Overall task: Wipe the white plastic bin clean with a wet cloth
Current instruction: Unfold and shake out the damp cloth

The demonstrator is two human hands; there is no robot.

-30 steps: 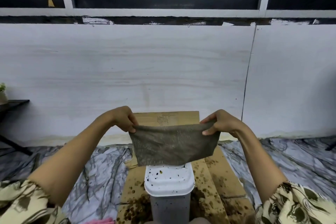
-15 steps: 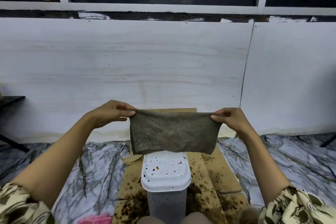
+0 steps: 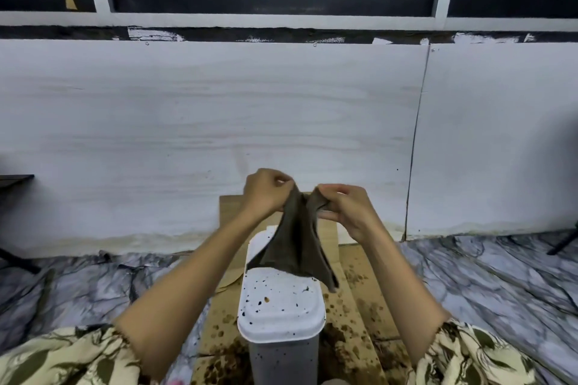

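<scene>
Matt cloth point(image 3: 297, 244); smooth (spattered) plastic bin point(image 3: 281, 316)

The floor point(image 3: 93, 284) is covered by marble-patterned sheeting; flattened cardboard point(image 3: 359, 297), stained brown, is laid on it, and the white bin point(image 3: 281, 350) apparently stands on that.

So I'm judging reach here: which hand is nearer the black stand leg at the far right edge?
Right. The right hand is on the side of the stand leg; the left hand is farther away.
</scene>
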